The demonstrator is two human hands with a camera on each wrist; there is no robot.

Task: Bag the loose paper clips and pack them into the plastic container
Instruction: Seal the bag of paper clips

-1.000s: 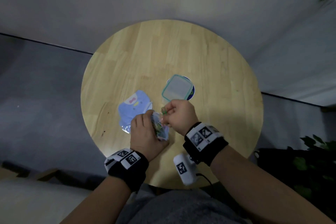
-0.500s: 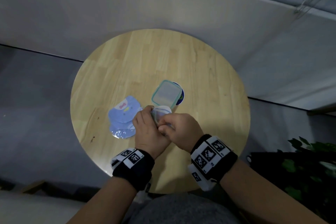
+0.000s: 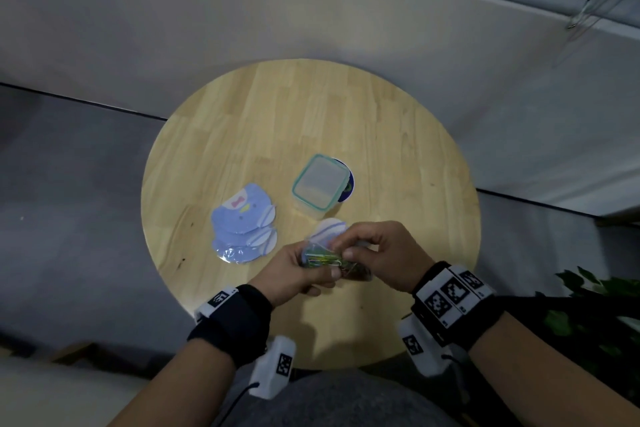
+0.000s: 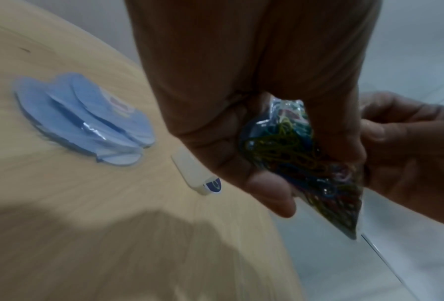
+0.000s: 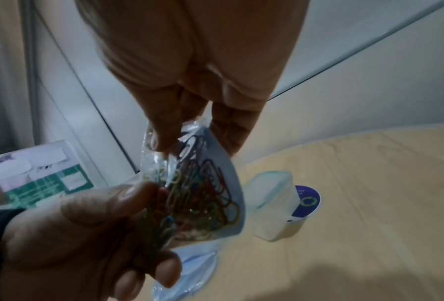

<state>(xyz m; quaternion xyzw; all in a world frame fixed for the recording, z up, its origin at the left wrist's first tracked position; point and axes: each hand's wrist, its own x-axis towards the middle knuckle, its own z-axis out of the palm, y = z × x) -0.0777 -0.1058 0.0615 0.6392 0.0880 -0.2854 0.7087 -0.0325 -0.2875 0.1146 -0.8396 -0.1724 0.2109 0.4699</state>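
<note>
Both hands held one small clear plastic bag stuffed with coloured wire paper clips, lifted just above the near part of the round pale wooden table. The left hand had thumb and fingers curled round the bag's full lower end, and the right hand pinched its upper edge between thumb and fingertips. The step in hand looked like closing the bag's mouth. To do it well, the left hand should keep the clips bunched low and the mouth uppermost, so that no wire lies across the seal. The right hand should then press along the strip from one end to the other, squeezing air out so the packet stays flat enough to fit. The square translucent plastic container with a teal-rimmed lid stood on the table just beyond the hands with its lid on, so by my reading the lid must come off before packing. It rested partly over a round dark blue sticker bearing a green ring symbol and a line of white writing too small to read. A stack of pale blue animal-shaped bags lay to its left, printed with a pink bow and a yellow mark, with no legible words. The wrist bands carried black-and-white square markers and no readable text.
</note>
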